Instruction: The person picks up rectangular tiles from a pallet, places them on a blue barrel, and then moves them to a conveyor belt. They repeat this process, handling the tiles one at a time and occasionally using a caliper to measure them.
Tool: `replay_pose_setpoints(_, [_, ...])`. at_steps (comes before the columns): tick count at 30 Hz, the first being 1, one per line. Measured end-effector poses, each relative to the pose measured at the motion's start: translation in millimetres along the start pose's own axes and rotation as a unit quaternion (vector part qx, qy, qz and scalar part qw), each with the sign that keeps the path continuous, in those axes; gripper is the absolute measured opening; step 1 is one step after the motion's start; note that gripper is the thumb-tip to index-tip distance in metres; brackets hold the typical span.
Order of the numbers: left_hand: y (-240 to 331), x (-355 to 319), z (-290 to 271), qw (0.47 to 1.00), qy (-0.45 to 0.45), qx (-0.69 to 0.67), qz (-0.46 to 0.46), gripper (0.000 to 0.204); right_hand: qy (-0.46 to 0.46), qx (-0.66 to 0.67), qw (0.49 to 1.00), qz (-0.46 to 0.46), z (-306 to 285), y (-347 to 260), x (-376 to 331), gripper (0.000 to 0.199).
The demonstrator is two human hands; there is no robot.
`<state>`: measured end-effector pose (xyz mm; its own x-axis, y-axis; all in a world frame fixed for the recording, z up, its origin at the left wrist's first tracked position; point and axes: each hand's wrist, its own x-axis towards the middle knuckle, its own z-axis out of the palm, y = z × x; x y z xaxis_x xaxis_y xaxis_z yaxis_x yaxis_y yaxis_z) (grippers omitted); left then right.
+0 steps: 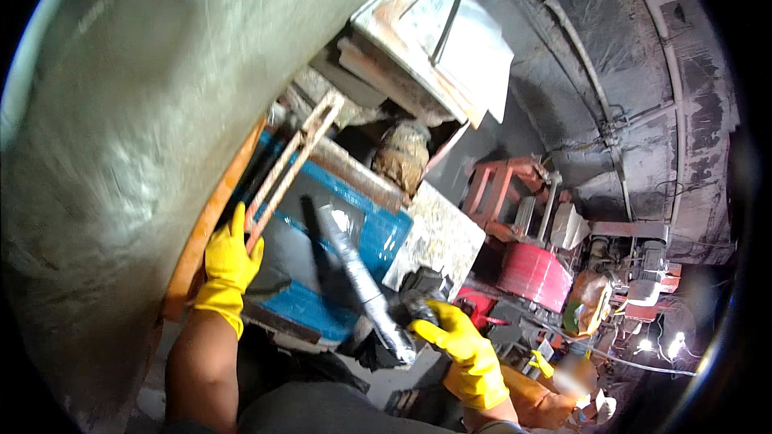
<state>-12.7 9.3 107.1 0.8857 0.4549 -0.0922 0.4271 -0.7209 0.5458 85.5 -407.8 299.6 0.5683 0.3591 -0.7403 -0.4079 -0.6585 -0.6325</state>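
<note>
My left hand (229, 264), in a yellow rubber glove, is closed round the lower end of a rusty two-bar metal piece (291, 162), which slants up and away over a blue-edged wet surface (378, 229). A silver-wrapped tube (358, 283) crosses this surface, its near end close to my right hand. My right hand (466, 354), gloved alike, has its thumb and forefinger bent about a dark glossy thing (420, 305) whose kind I cannot make out. Beyond the blue edge stands a brown, crusted cylindrical part (402, 157).
A large grey-green curved surface (121, 153) fills the left, edged by an orange strip (213, 225). Stained white sheets (462, 40) carry a dark bar at the far side. Right are a red frame (503, 193), a pink-red drum (535, 276), and another person (535, 398) in orange.
</note>
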Motion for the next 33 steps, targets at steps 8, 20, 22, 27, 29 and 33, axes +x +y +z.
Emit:
replay_pose_setpoints(8, [-5.6,-2.6,3.6,0.999,0.014,0.044,0.003,0.085,0.19,0.252,0.902,-0.296,-69.3,-149.1,44.9,0.067])
replay_pose_setpoints(20, [-12.3,0.3,7.7,0.999,0.019,0.023,0.017,0.078,0.382,0.167,0.844,-0.337,-101.0,-309.4,327.9,0.038])
replay_pose_setpoints(22, [-7.9,5.2,8.3,0.999,-0.008,0.032,0.002,0.079,0.367,0.042,0.861,-0.349,-54.0,-289.7,319.3,0.036])
replay_pose_setpoints(27, [-11.0,7.9,18.0,0.999,-0.025,0.033,0.009,0.079,0.314,-0.198,0.843,-0.389,31.3,-258.3,277.8,0.032])
replay_pose_setpoints(29, [-6.0,10.3,19.3,0.999,-0.014,0.043,0.013,0.078,0.299,-0.234,0.833,-0.403,46.1,-244.7,265.2,0.03])
replay_pose_setpoints(33, [-9.0,3.3,18.5,0.999,-0.026,0.041,-0.017,0.078,0.273,-0.207,0.836,-0.428,63.8,-169.3,239.2,0.027])
